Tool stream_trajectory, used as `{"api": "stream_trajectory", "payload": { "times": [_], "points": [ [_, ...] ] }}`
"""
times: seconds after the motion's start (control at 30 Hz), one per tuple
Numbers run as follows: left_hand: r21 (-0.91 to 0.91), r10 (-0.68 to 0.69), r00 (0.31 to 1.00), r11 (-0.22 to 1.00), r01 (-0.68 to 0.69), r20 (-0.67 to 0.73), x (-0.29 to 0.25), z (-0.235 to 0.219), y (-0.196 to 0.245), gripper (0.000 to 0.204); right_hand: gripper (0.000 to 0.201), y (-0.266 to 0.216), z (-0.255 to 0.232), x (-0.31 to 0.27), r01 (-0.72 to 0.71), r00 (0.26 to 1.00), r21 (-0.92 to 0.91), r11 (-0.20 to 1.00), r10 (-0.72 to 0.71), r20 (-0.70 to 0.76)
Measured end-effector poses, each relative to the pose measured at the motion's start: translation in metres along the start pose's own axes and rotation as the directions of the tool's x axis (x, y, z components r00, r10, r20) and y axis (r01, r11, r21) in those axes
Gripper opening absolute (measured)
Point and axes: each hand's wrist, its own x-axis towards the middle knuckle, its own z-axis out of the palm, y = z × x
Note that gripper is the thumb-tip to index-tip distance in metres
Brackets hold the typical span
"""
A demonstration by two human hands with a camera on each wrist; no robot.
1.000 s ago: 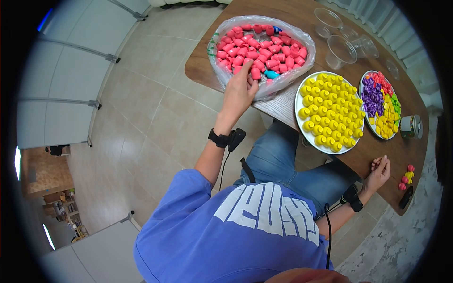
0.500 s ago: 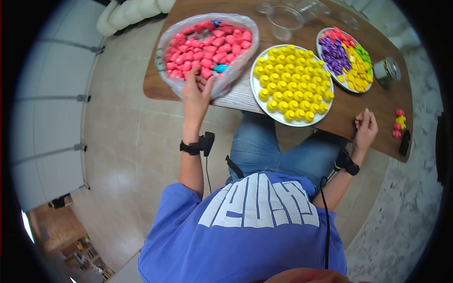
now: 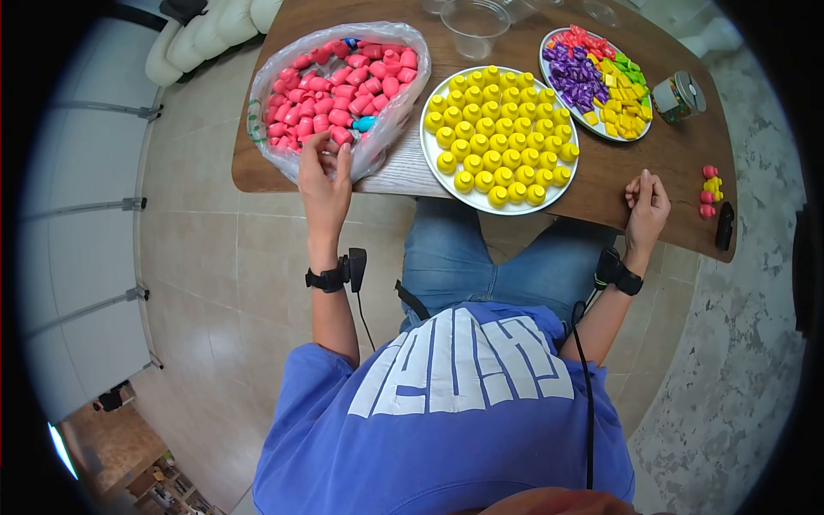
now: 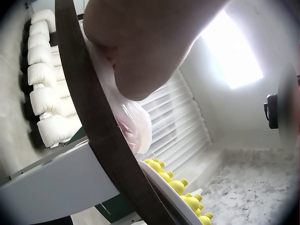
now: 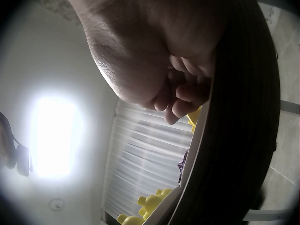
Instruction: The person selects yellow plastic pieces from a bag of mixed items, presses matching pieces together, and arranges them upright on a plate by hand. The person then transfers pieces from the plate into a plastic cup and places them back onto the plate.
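Note:
My left hand (image 3: 324,184) rests at the near rim of a clear plastic bag (image 3: 390,142) on the table's left side. Its loosely bent fingers and thumb lie beside a small pink bottle (image 3: 341,136), with no grip on it showing. The bag is full of similar pink bottles, plus a teal one (image 3: 364,124). My right hand (image 3: 645,210) lies at the table's near edge, fingers loosely curled and holding nothing. Between the hands stands a round white plate (image 3: 439,168) packed with upright small yellow bottles (image 3: 498,142). In the left wrist view the left fingertips are hidden.
Behind the right hand is a plate (image 3: 589,122) of wrapped red, purple, yellow and green pieces. A lidded jar (image 3: 678,96) stands beside it. Clear plastic cups (image 3: 476,30) are at the back. Small pink-and-yellow pieces (image 3: 710,189) and a black object (image 3: 725,226) lie far right.
The head view has turned and shifted, so the table appears lower and further left. Both hands keep their places beside the bag and at the table edge. The bottles stay put.

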Motion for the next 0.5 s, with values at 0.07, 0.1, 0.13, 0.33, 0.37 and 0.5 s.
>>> {"api": "stream_trajectory", "payload": {
  "times": [0.07, 0.1, 0.13, 0.33, 0.37, 0.5],
  "points": [
    [-0.008, 0.013, 1.000, 1.000, -0.013, 0.003, -0.001, 0.001, -0.002, 0.031, 0.032, 0.000, 0.000, 0.000, 0.006, 1.000, 0.005, 1.000, -0.006, 0.009],
    [-0.013, 0.025, 1.000, 1.000, -0.025, 0.003, -0.001, 0.000, -0.003, 0.030, 0.032, 0.001, 0.000, 0.000, 0.004, 1.000, 0.003, 1.000, -0.004, 0.004],
    [-0.005, 0.019, 1.000, 1.000, -0.019, -0.004, -0.002, -0.001, -0.004, 0.030, 0.032, 0.002, 0.000, 0.000, 0.003, 1.000, 0.002, 1.000, -0.003, 0.003],
    [-0.030, 0.050, 0.998, 0.998, -0.051, -0.031, -0.005, 0.000, -0.001, 0.027, 0.032, 0.009, -0.005, 0.003, 0.011, 1.000, -0.029, 1.000, -0.011, 0.006],
    [-0.042, 0.049, 0.998, 0.998, -0.050, -0.032, -0.005, 0.000, -0.002, 0.027, 0.032, 0.009, -0.004, 0.002, 0.013, 1.000, -0.021, 1.000, -0.013, 0.007],
    [-0.066, 0.039, 0.999, 0.997, -0.041, -0.031, -0.006, -0.001, -0.001, 0.028, 0.033, 0.010, -0.005, 0.004, -0.004, 1.000, -0.037, 0.999, 0.004, -0.007]
  ]
}}
